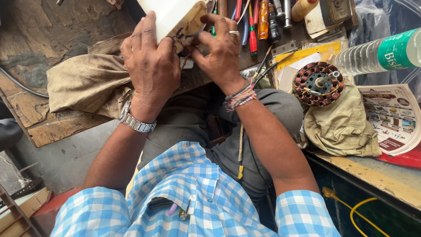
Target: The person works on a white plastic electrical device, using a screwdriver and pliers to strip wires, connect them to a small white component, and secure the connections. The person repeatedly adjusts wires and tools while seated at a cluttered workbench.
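White casing (169, 15), top cut off, between both hands' fingers (147, 33).

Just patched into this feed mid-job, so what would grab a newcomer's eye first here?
Both hands at top centre: the left hand and right hand grip a white boxy part over the worn wooden bench. To the right, a round copper-wound motor stator sits on a khaki cloth, with a clear plastic bottle behind it.

A copper-wound motor stator (318, 83) is resting on a khaki cloth (340, 125), a plastic water bottle (379, 55) lying just behind, screwdrivers (258, 22) lying nearby.
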